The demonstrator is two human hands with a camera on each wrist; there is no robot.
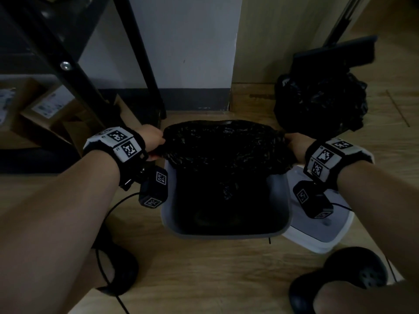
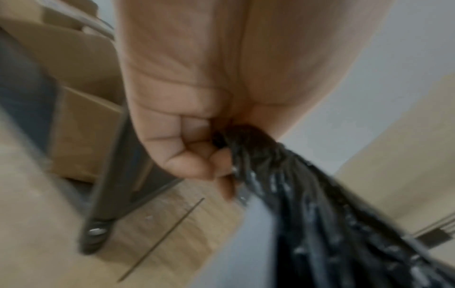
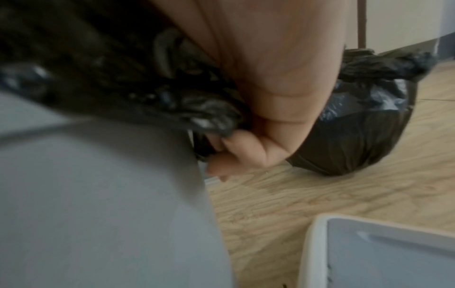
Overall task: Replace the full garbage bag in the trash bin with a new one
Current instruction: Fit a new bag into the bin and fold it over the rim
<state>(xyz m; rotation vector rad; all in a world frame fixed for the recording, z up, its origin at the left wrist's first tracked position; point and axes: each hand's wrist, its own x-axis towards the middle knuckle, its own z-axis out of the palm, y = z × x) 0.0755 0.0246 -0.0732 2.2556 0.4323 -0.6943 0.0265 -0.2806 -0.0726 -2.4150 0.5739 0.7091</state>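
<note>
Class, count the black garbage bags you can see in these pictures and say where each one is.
2. The new bag is stretched between both hands over the grey bin. The full bag, tied shut, sits on the floor beyond the right hand. None seems hidden.

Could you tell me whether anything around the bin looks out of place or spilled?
Nothing looks spilled. The grey plastic trash bin has its white lid lying on the floor beside it, and the tied, full black garbage bag sits by the wall. Both fit a bag change.

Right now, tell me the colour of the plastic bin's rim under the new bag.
Light grey: the plastic bin's rim below the crinkled black bag, clearest in the head view.
</note>
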